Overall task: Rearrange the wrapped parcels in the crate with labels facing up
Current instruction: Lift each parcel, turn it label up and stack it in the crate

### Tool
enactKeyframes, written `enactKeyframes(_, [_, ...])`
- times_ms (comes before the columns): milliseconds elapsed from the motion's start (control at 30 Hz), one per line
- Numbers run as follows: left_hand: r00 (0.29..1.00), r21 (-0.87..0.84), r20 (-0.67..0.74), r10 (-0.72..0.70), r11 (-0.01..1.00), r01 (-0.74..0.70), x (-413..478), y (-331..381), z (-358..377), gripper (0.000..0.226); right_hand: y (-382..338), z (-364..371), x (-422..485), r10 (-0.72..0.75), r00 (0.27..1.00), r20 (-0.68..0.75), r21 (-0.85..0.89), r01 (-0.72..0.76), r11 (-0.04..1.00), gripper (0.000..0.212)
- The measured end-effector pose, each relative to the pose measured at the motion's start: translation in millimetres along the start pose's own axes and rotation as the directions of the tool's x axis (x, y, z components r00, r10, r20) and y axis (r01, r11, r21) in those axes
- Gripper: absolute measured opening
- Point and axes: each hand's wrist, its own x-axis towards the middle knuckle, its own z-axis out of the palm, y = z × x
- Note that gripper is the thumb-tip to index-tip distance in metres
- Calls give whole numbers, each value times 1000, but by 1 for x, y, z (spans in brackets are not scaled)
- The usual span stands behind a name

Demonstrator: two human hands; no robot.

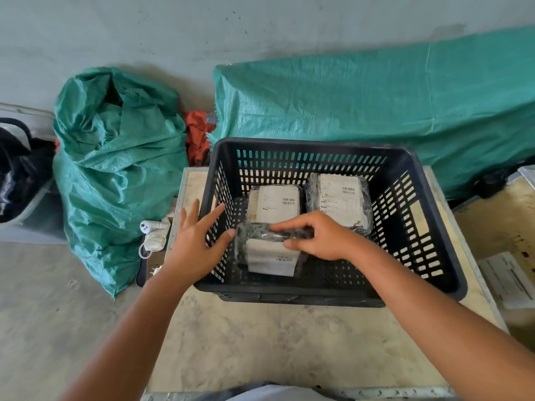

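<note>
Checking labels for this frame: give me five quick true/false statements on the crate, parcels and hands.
1. The black crate holds three wrapped parcels. True.
2. The right hand grips the near parcel. True.
3. The left hand holds a parcel. False: it is open, resting against the crate's left wall, thumb just inside it.
4. The two far parcels, back left parcel and back right parcel, lie labels down. False: both show white labels on top.
5. The crate sits on the floor. False: it stands on a pale tabletop.
</note>
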Motion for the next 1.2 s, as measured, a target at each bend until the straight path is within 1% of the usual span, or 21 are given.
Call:
enactKeyframes(33, [997, 43, -61, 43, 998, -40, -1, 6, 0, 60, -9, -10, -4, -28, 999, -25, 19, 28, 999, 45])
enactKeyframes(67, [988, 39, -119, 94, 995, -90, -2, 13, 0, 58, -18, -21, -7, -51, 998, -48, 46, 53, 998, 45])
enactKeyframes(100, [980, -34, -146, 135, 989, -141, -3, 21, -1, 59, -27, -32, -10, -71, 995, -71, 81, 77, 994, 44])
enactKeyframes(133, [976, -177, -140, 166, 966, -190, -4, 29, -4, 62, -36, -42, -13, -95, 991, -90, 121, 106, 987, 45])
enactKeyframes(167, [972, -339, -116, 204, 912, -232, -3, 37, -8, 68, -45, -52, -14, -127, 987, -97, 161, 141, 977, 45])
enactKeyframes(200, [960, -457, -101, 263, 845, -279, -2, 43, -13, 74, -53, -62, -15, -159, 982, -100, 204, 177, 963, 44])
enactKeyframes(233, [937, -504, -94, 337, 795, -336, 0, 49, -17, 78, -60, -71, -16, -189, 976, -106, 252, 210, 945, 43])
enactKeyframes(300, [879, -444, -101, 466, 770, -459, 4, 60, -23, 81, -71, -88, -15, -232, 961, -149, 330, 269, 905, 38])
enactKeyframes(333, [856, -416, -108, 506, 758, -501, 8, 63, -26, 81, -75, -94, -14, -239, 953, -188, 345, 292, 892, 36])
enactKeyframes(433, [829, -415, -123, 545, 731, -542, 16, 73, -31, 76, -84, -101, -7, -224, 907, -355, 311, 341, 887, 28])
enactKeyframes(500, [842, -450, -135, 523, 724, -522, 19, 79, -32, 71, -87, -95, -6, -225, 863, -452, 235, 359, 903, 27])
enactKeyframes(533, [851, -480, -140, 506, 717, -506, 21, 80, -33, 69, -87, -91, -7, -234, 843, -484, 193, 363, 911, 35])
enactKeyframes(600, [872, -535, -149, 465, 704, -467, 24, 82, -35, 67, -82, -83, -14, -276, 816, -508, 110, 379, 919, 62])
enactKeyframes(633, [881, -557, -156, 446, 697, -451, 25, 83, -37, 66, -78, -78, -19, -288, 823, -490, 100, 381, 919, 74])
enactKeyframes(733, [906, -597, -153, 395, 694, -403, 32, 87, -40, 66, -65, -59, -30, -255, 895, -367, 120, 317, 941, 105])
enactKeyframes(800, [923, -593, -119, 365, 720, -361, 37, 89, -36, 68, -57, -48, -31, -255, 906, -338, 24, 279, 960, 113])
enactKeyframes(833, [930, -580, -94, 355, 740, -341, 39, 89, -32, 68, -56, -45, -30, -243, 911, -333, -5, 256, 967, 116])
enactKeyframes(900, [943, -518, -38, 329, 801, -301, 44, 85, -21, 73, -51, -44, -24, -187, 926, -328, 18, 204, 979, 121])
enactKeyframes(1033, [959, -341, 155, 238, 924, -175, 65, 75, 2, 101, -25, -45, -1, -62, 960, -274, 56, 80, 995, 130])
enactKeyframes(1100, [960, -255, 224, 168, 961, -109, 79, 72, 12, 103, -10, -45, 15, 4, 972, -233, 86, 16, 996, 137])
enactKeyframes(1200, [959, -177, 273, 72, 984, -24, 96, 67, 25, 97, 9, -40, 40, 89, 979, -184, 82, -75, 994, 141])
